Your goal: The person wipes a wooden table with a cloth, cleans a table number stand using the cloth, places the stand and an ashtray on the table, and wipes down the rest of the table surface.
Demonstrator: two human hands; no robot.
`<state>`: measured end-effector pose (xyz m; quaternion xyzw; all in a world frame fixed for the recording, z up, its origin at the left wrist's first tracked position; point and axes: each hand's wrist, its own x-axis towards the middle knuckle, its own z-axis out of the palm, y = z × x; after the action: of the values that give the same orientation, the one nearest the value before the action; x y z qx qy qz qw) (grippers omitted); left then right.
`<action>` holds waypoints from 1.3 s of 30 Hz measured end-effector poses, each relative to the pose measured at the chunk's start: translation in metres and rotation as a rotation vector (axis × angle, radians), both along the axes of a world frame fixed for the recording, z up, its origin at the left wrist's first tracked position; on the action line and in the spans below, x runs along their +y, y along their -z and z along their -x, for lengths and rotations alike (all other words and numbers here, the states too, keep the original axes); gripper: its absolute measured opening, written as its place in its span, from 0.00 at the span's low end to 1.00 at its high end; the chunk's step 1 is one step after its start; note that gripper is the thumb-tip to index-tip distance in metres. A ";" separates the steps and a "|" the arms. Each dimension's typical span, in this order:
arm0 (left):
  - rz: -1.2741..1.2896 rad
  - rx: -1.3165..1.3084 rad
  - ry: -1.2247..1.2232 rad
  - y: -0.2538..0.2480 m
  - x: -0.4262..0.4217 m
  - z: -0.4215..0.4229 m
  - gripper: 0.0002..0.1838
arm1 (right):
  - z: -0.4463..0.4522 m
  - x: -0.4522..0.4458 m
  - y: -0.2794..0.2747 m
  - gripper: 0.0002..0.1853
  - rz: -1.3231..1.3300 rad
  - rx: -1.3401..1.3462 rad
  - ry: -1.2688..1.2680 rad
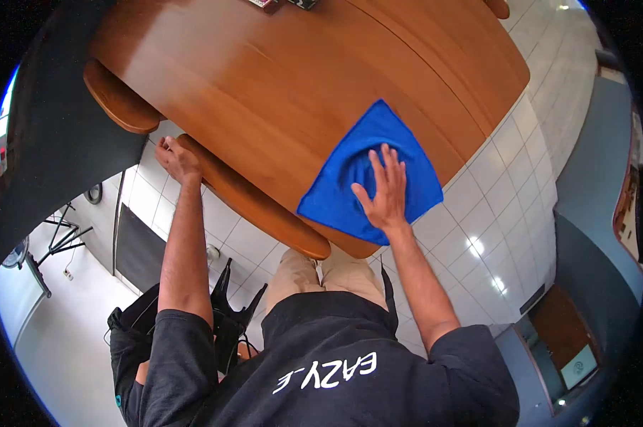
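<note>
My right hand (388, 192) lies flat on a blue cloth (336, 188), its fingers spread. The cloth is wrinkled around the hand and rests on a brown wooden table (279, 92), near its rounded corner. Beside the table's left edge, my left hand (180, 162) hangs over the tiled floor with its fingers loosely curled together and nothing visible in them. It is close to the end of a curved wooden piece (257, 203) that runs along that edge; whether they touch is unclear.
Another curved wooden piece (119, 99) sticks out farther along the table. Small boxes (264, 3) lie at the far edge. A black chair (232, 306) stands by my left side. White floor tiles (471, 206) and a grey partition (595, 135) are on the right.
</note>
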<state>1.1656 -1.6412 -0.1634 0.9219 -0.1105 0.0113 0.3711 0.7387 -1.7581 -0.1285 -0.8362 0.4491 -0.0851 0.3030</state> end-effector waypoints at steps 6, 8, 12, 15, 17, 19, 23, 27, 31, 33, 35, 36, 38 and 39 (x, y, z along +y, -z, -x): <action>-0.030 -0.017 0.022 -0.002 -0.001 0.000 0.24 | 0.018 -0.032 0.018 0.38 0.265 0.223 -0.117; -0.030 -0.018 -0.001 -0.002 -0.001 0.002 0.24 | 0.015 -0.070 0.026 0.38 0.348 0.192 -0.103; -0.028 -0.008 0.014 -0.002 0.000 0.002 0.24 | 0.010 -0.149 0.038 0.39 0.452 0.264 0.001; -0.026 -0.004 -0.026 0.001 0.001 -0.001 0.24 | -0.005 -0.174 0.031 0.40 0.487 0.246 0.098; -0.005 0.006 0.002 0.003 0.003 -0.002 0.25 | -0.014 -0.168 0.020 0.40 0.571 0.134 0.082; -0.016 0.025 -0.001 0.002 0.003 -0.001 0.25 | -0.011 -0.150 0.040 0.40 0.524 0.224 0.033; -0.017 0.006 -0.003 -0.001 0.001 0.003 0.25 | -0.007 -0.123 0.033 0.39 0.456 0.274 0.050; -0.002 0.049 -0.037 -0.006 -0.001 0.005 0.25 | -0.009 -0.089 0.014 0.40 0.409 0.167 0.091; 0.014 0.058 -0.066 -0.007 -0.003 0.004 0.26 | -0.016 -0.063 0.029 0.42 0.421 0.267 0.053; 0.013 0.073 -0.049 -0.005 -0.001 0.005 0.25 | -0.023 -0.049 0.026 0.43 0.385 0.274 0.035; 0.026 0.057 -0.050 -0.005 -0.001 0.004 0.24 | -0.038 -0.033 0.026 0.45 0.377 0.234 -0.039; 0.032 0.047 -0.040 -0.004 0.000 0.004 0.24 | -0.048 -0.022 0.027 0.46 0.368 0.229 -0.072; 0.067 0.025 -0.049 -0.003 0.000 0.006 0.23 | -0.074 -0.004 0.027 0.47 0.348 0.192 -0.119; 0.040 0.011 -0.035 -0.005 0.000 0.008 0.24 | -0.088 0.005 0.026 0.47 0.332 0.174 -0.143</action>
<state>1.1580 -1.6416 -0.1584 0.9162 -0.0922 0.0147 0.3897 0.8266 -1.7534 -0.1543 -0.9087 0.3929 -0.0637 0.1262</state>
